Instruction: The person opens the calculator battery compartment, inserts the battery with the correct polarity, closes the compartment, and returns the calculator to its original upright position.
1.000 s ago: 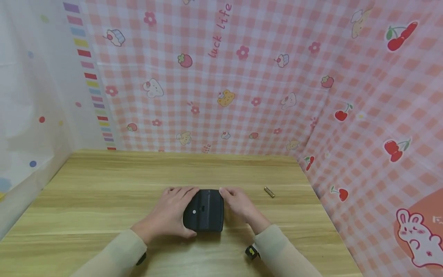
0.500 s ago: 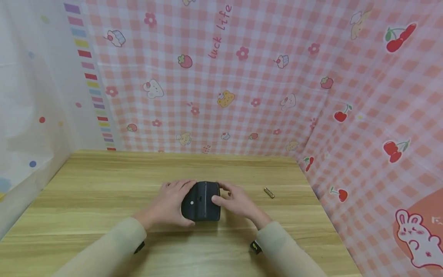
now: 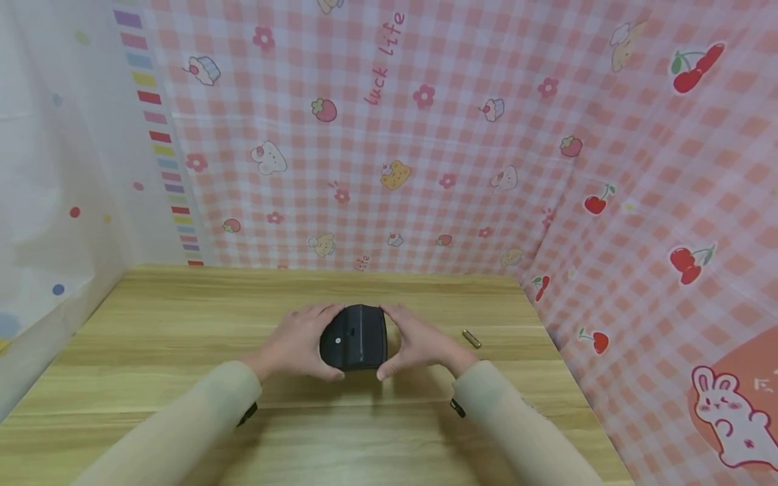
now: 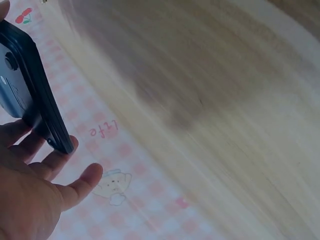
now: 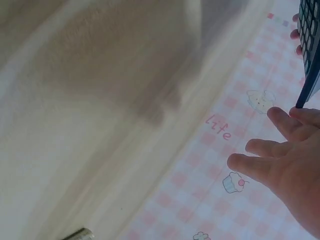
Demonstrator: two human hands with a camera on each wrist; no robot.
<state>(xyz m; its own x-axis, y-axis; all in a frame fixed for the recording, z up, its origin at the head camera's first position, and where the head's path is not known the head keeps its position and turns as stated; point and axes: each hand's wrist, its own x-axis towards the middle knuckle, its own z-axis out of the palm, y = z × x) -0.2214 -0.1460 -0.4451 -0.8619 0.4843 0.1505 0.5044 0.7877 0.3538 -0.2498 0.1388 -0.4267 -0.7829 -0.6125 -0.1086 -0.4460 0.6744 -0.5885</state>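
Evidently both hands are sharing one black device [image 3: 354, 339], held above the tabletop [image 3: 243, 297] about midway between its left and right edges, with the far edge beyond it. The left hand [image 3: 304, 343] wraps its left side, thumb at the end toward the person and fingers [image 4: 55, 162] curled at the far end. The right hand [image 3: 422, 343] spans the opposite side more lightly: thumb by the near corner, a fingertip at the far one. Seen from the right wrist, its other fingers spread wide and clasp nothing; how firmly that hand grips, I cannot tell.

Key-like rows [image 5: 310, 35] show on the underside, so I take the upturned face, with its white dot [image 3: 338, 341], for the back of something like a calculator. It looks to me like stiff plastic, fairly light, unlikely to bend, yet smooth enough to slip, and a drop could well crack it. The side edges seem the best hold, thumb and fingers set at opposite ends, which keeps pressure off the keys and leaves the back uncovered.

Well apart from the device, a small battery [image 3: 471, 338] lies nearer the tabletop's right edge; being round, it would probably roll if nudged.
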